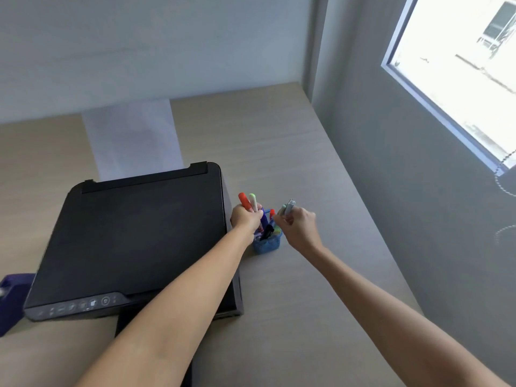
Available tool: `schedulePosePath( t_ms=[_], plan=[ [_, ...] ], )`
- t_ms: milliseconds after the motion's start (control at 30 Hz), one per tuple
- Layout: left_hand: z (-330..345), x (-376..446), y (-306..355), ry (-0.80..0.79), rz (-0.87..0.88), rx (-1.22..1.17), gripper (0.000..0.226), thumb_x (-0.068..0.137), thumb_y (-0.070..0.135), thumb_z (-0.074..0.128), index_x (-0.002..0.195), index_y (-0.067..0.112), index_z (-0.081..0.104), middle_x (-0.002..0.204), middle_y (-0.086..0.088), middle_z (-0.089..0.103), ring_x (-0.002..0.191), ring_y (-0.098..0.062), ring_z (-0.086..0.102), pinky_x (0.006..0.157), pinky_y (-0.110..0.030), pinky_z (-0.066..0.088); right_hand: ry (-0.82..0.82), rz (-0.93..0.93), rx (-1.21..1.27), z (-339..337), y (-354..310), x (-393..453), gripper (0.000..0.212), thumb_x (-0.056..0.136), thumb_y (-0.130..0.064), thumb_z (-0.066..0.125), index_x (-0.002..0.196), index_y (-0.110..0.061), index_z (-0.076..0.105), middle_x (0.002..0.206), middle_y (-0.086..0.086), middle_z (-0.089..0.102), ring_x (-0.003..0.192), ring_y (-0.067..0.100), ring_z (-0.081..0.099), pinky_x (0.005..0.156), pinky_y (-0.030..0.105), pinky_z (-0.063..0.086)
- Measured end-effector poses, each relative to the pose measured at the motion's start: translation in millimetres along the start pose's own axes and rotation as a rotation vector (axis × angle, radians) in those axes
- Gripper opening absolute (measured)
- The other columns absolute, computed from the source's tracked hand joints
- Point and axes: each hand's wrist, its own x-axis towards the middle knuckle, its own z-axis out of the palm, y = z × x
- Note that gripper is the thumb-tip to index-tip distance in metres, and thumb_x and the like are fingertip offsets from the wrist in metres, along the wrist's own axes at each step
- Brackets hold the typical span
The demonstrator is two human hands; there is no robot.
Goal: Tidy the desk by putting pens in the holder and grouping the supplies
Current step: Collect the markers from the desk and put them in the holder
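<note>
A small blue mesh pen holder (267, 243) stands on the desk just right of the printer, with several pens inside it. My left hand (245, 217) is closed around an orange marker (243, 200), a white pen with a green cap (253, 201) and a purple one, held upright over the holder's left side. My right hand (296, 226) grips a grey pen (290, 206) and a pale green one beside it, tips up, over the holder's right side.
A black printer (134, 238) fills the desk's left half, with white paper (134, 138) standing in its rear feed. A purple object (12, 298) sits at the far left edge. A grey wall with a window (460, 65) bounds the desk (293, 152) on the right.
</note>
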Motion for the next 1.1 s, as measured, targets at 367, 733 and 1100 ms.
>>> schedulePosePath(
  t_ms=[367, 733, 1100],
  plan=[
    [-11, 4, 8, -0.254, -0.123, -0.150, 0.049, 0.068, 0.057, 0.076, 0.088, 0.016, 0.060, 0.065, -0.008, 0.054, 0.058, -0.021, 0.052, 0.070, -0.036, 0.052, -0.153, 0.005, -0.015, -6, 1, 3, 0.027, 0.082, -0.036, 0.069, 0.068, -0.014, 0.061, 0.060, 0.000, 0.062, 0.054, 0.011, 0.053, 0.055, 0.022, 0.041],
    [0, 1, -5, -0.233, -0.101, -0.075, 0.042, 0.103, 0.040, 0.029, 0.126, 0.017, 0.057, 0.113, -0.011, 0.056, 0.117, -0.035, 0.059, 0.101, -0.048, 0.050, -0.120, 0.033, 0.108, 6, 13, 0, 0.034, 0.095, -0.031, 0.041, 0.070, -0.011, 0.053, 0.063, 0.004, 0.059, 0.066, 0.016, 0.058, 0.071, 0.039, 0.053],
    [-2, 5, -6, -0.206, -0.383, -0.304, 0.056, 0.101, 0.049, 0.020, 0.120, 0.011, 0.055, 0.121, -0.023, 0.060, 0.123, -0.039, 0.055, 0.110, -0.059, 0.033, -0.414, 0.506, 0.448, 14, 10, 0, 0.064, 0.091, -0.066, 0.017, 0.139, -0.028, 0.035, 0.145, 0.013, 0.042, 0.122, 0.040, 0.050, 0.089, 0.053, 0.050]
  ],
)
